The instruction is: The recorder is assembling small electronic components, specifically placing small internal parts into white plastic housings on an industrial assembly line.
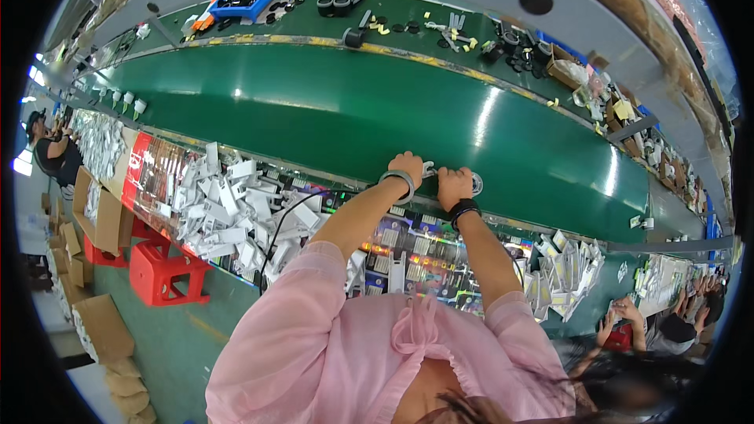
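Both arms reach forward to the near edge of a green conveyor belt (330, 122). My left hand (406, 166) is closed, with a bracelet at its wrist; a small whitish piece (428, 169) shows at its fingers. Close to its right, my right hand (454, 187) is closed beside a small whitish, ring-like piece (477, 183). What these pieces are is too small to tell, and the fingers partly hide them. Left of my arms lies a heap of white rectangular plastic housings (228, 200). A second pile of white and pale yellow flat pieces (561, 275) lies to the right.
Shiny printed sheets (420, 247) cover the bench before me, crossed by a black cable (279, 228). Across the belt are a blue tray (247, 1) and black round parts (334, 5). A red stool (161, 271) and cartons (98, 216) stand left. Other people work at both ends.
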Available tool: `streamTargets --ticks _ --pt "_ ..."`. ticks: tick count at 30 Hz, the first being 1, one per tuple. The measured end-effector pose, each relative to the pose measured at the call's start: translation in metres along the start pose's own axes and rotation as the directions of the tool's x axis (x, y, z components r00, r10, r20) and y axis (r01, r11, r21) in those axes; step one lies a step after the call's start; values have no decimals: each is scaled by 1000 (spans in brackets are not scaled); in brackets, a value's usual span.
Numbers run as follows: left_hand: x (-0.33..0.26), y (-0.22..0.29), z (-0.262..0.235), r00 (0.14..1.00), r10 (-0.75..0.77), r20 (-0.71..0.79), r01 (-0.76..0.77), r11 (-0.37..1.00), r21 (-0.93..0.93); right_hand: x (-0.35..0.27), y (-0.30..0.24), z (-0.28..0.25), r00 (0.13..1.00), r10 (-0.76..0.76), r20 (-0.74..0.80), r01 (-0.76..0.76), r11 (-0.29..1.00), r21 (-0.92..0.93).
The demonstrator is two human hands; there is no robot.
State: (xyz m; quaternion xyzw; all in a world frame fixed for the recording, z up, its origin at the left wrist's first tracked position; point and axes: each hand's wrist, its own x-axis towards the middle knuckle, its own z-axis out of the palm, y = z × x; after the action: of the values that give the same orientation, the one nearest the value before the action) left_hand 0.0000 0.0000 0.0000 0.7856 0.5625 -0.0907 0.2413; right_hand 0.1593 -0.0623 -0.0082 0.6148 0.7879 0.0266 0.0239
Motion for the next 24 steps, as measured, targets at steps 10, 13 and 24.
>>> streamTargets --ticks 10,13,24 --pt "-177 -12 -76 974 223 46 -84 539 -838 -96 -70 -144 893 258 -369 76 722 688" --pt "-241 -15 -73 945 320 71 4 204 -979 -133 -95 -172 909 298 -292 52 614 788" --pt "-351 -12 -42 967 159 198 240 -323 -915 -193 -154 -200 853 243 -462 286 523 803"
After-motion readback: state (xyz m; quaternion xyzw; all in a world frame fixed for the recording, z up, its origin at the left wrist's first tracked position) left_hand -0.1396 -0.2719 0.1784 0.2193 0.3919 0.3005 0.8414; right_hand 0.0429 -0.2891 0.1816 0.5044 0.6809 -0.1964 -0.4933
